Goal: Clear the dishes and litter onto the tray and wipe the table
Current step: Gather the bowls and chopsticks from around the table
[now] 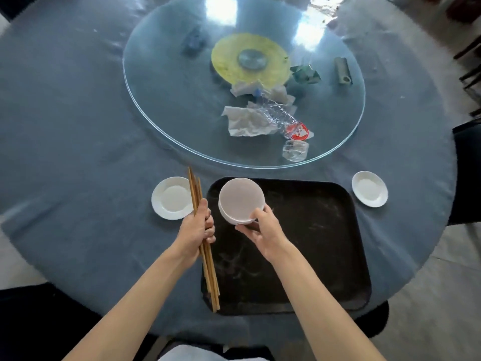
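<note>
My left hand (196,229) grips a bundle of wooden chopsticks (210,277) upright over the left edge of the black tray (325,256). My right hand (263,231) holds stacked white bowls (240,200) by the near rim, above the tray's far left corner. A small white saucer (171,198) lies on the blue tablecloth left of the tray, and another saucer (369,188) lies to its right. On the glass turntable (161,118) sit crumpled napkins (247,121), a crushed clear bottle (283,118) with a red label, and a clear plastic cup (295,151).
Farther back on the turntable are a green wrapper (304,74), a grey tube-shaped holder (343,70) and a dark blue crumpled piece (194,41). A yellow disc (250,57) marks the hub. Dark chairs (468,168) stand at the right.
</note>
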